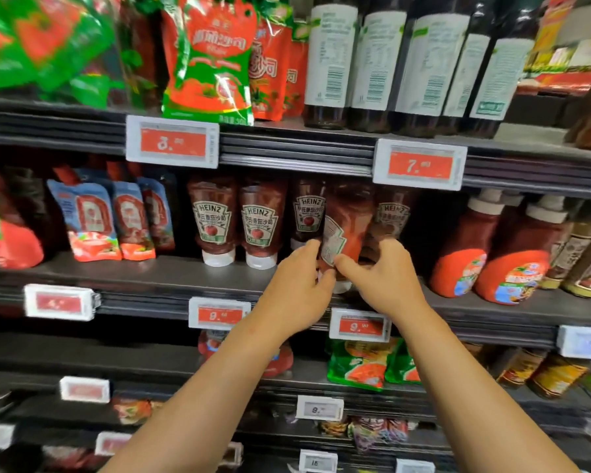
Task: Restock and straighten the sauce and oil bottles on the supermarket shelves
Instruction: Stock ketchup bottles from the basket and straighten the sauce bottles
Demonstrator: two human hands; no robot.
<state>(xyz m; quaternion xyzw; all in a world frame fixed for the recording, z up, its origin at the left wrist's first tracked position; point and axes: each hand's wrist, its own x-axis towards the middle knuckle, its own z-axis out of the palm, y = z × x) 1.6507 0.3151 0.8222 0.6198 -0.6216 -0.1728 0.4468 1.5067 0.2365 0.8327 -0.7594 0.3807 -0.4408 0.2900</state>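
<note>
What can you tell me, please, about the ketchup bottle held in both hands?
The ketchup bottle is a dark red, glossy squeeze bottle standing cap-down, its white cap mostly hidden behind the hands. It is tilted and turned, so its label faces left. It sits at the middle shelf's front, gripped low by the left hand and right hand.

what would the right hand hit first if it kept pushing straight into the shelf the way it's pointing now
The right hand already grips the turned, dark red upside-down Heinz ketchup bottle. Pushed straight on, that bottle would probably meet the shadowed Heinz ketchup bottle behind it first, though depth is hard to judge here.
</note>
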